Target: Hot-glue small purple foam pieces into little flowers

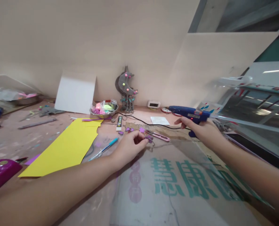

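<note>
My left hand (131,147) is closed in a pinch on a small purple paper flower (149,138) just above the table. In my right hand (206,130) is a blue glue gun (185,111), its nozzle pointing left and a small red light glowing on its body. My fingers wrap its handle. Several small purple paper pieces (142,129) lie beyond my left hand. A pink utility knife (158,136) rests to the right of them. Left of my left hand lies a blue pen (104,148).
Yellow card (64,150) lies on the left, near a magenta tool (3,172). Farther back are a metal bowl (92,110) of colourful bits, a grey moon ornament (127,84) and a small digital clock (153,104). A black cord (141,120) crosses the table. Printed plastic sheeting (139,210) covers the front.
</note>
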`<state>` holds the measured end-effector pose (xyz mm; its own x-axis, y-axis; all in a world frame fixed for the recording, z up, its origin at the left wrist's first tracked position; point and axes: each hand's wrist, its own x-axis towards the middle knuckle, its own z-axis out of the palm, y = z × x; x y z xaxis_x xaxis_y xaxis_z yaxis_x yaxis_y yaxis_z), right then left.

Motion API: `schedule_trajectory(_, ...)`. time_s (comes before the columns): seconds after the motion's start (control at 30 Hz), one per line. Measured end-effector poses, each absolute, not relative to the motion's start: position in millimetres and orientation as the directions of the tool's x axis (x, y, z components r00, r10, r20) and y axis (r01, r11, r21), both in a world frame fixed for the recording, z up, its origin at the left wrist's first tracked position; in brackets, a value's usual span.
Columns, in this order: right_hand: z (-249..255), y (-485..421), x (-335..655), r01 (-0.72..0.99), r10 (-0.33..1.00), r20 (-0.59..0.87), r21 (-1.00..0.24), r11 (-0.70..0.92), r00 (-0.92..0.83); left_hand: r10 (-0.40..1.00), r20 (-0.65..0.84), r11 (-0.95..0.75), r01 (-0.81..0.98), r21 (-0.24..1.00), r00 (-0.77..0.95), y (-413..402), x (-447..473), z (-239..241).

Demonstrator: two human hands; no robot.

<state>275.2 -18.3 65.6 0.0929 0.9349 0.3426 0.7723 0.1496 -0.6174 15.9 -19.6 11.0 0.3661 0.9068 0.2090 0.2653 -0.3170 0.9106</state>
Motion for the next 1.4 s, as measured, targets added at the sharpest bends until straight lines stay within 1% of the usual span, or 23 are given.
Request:
schedule_trajectory(0.07,63,5,286,0.823,0.939,0.338,-0.549,0.143,0.062,0.903,0.214,-0.321,0.254,0.913,0.371,-19,16,10)
schedule_trajectory(0.17,51,43,298,0.91,0.941,0.309,-0.415,-0.001,0.141,0.904,0.211,-0.317,0.254,0.914,0.372,-18,16,8)
schedule_trajectory(0.27,36,69,303,0.918,0.956,0.252,-0.394,-0.042,0.152,0.904,0.195,-0.31,0.268,0.912,0.381,-18,16,8)
schedule_trajectory(0.37,27,81,304,0.929,0.971,0.202,-0.367,-0.044,0.126,0.904,0.193,-0.31,0.273,0.911,0.381,-18,16,8)
schedule_trajectory(0.5,26,82,312,0.959,0.97,0.235,-0.284,0.003,0.067,0.904,0.2,-0.313,0.266,0.912,0.379,-18,17,8)
schedule_trajectory(0.63,25,64,323,0.983,0.966,0.26,-0.181,0.036,0.013,0.908,0.185,-0.299,0.271,0.915,0.376,-19,17,10)
schedule_trajectory(0.7,24,48,325,0.997,0.953,0.302,-0.068,0.031,-0.009,0.909,0.182,-0.296,0.273,0.916,0.375,-19,17,12)
schedule_trajectory(0.77,26,30,322,0.987,0.918,0.384,0.157,0.04,-0.098,0.908,0.183,-0.296,0.268,0.917,0.377,-20,16,12)
schedule_trajectory(0.8,28,22,318,0.971,0.891,0.431,0.235,0.042,-0.143,0.907,0.185,-0.297,0.265,0.917,0.377,-20,16,13)
schedule_trajectory(0.83,32,15,312,0.959,0.871,0.452,0.275,0.068,-0.191,0.907,0.188,-0.299,0.261,0.918,0.376,-20,16,13)
schedule_trajectory(0.87,36,8,304,0.959,0.863,0.454,0.262,0.108,-0.221,0.906,0.193,-0.302,0.258,0.918,0.376,-20,16,13)
schedule_trajectory(0.9,40,3,294,0.971,0.859,0.462,0.188,0.146,-0.218,0.904,0.198,-0.307,0.255,0.917,0.378,-20,15,13)
schedule_trajectory(0.93,43,-3,283,0.982,0.865,0.468,0.048,0.181,-0.182,0.902,0.204,-0.313,0.252,0.915,0.379,-20,15,12)
schedule_trajectory(0.97,45,-8,271,0.964,0.883,0.452,-0.152,0.218,-0.129,0.9,0.213,-0.321,0.249,0.914,0.38,-20,15,12)
schedule_trajectory(1.0,46,-13,258,0.891,0.902,0.425,-0.377,0.255,-0.078,0.898,0.223,-0.33,0.243,0.912,0.38,-19,15,11)
schedule_trajectory(1.03,45,-19,245,0.771,0.934,0.346,-0.571,0.28,-0.083,0.896,0.232,-0.337,0.237,0.911,0.379,-19,14,10)
schedule_trajectory(1.07,43,-25,232,0.632,0.963,0.234,-0.728,0.265,-0.134,0.895,0.241,-0.342,0.231,0.911,0.376,-18,14,9)
schedule_trajectory(1.1,39,-30,221,0.52,0.971,0.161,-0.823,0.23,-0.176,0.894,0.249,-0.348,0.227,0.91,0.373,-17,14,8)
schedule_trajectory(1.13,35,-36,211,0.452,0.971,0.123,-0.869,0.204,-0.204,0.893,0.255,-0.353,0.224,0.909,0.37,-17,14,7)
schedule_trajectory(1.2,27,-45,198,0.394,0.965,0.098,-0.899,0.19,-0.242,0.891,0.266,-0.362,0.224,0.905,0.367,-16,15,5)
schedule_trajectory(1.33,20,-50,195,0.323,0.969,0.05,-0.938,0.129,-0.242,0.892,0.266,-0.363,0.229,0.903,0.364,-17,16,7)
schedule_trajectory(1.4,20,-48,199,0.346,0.972,0.067,-0.927,0.144,-0.226,0.895,0.244,-0.345,0.234,0.909,0.373,-19,16,9)
